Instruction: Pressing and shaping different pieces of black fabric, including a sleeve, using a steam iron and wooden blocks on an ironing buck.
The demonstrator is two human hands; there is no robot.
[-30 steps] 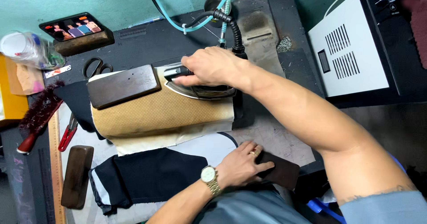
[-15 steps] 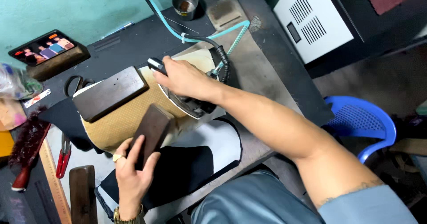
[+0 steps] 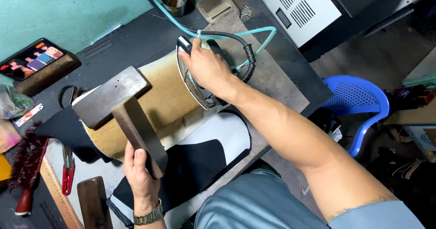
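left hand (image 3: pixel 141 174): grip closed on wooden block (image 3: pixel 139 136), raised higher | right hand (image 3: pixel 206 67): grip still around iron (image 3: pixel 197 81) handle

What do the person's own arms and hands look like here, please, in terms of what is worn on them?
Both hands are bare, with no gloves. The left hand has a metal-link wristwatch in a golden tone at the wrist. The right hand has nothing on it, and its forearm is uncovered up to a short grey-blue sleeve near the shoulder, where a faint dark marking shows just below the hem.
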